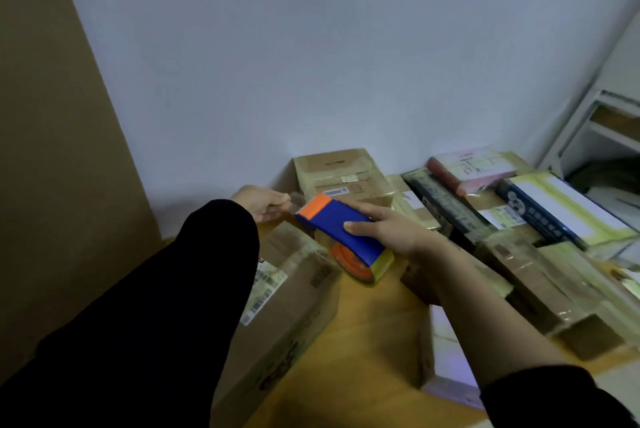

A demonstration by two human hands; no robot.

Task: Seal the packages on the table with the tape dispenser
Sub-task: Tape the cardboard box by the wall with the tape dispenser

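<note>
My right hand (384,230) grips blue-orange tape dispenser (341,230) above cardboard box (298,275) on tabletop (363,330). My left hand (261,204) pinches clear tape end (297,202), fingers curled.

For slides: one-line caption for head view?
Right hand grips blue-and-orange plastic tape dispenser while left hand pinches its clear tape end by a brown cardboard box.

Loose black long sleeves (156,306)
</note>
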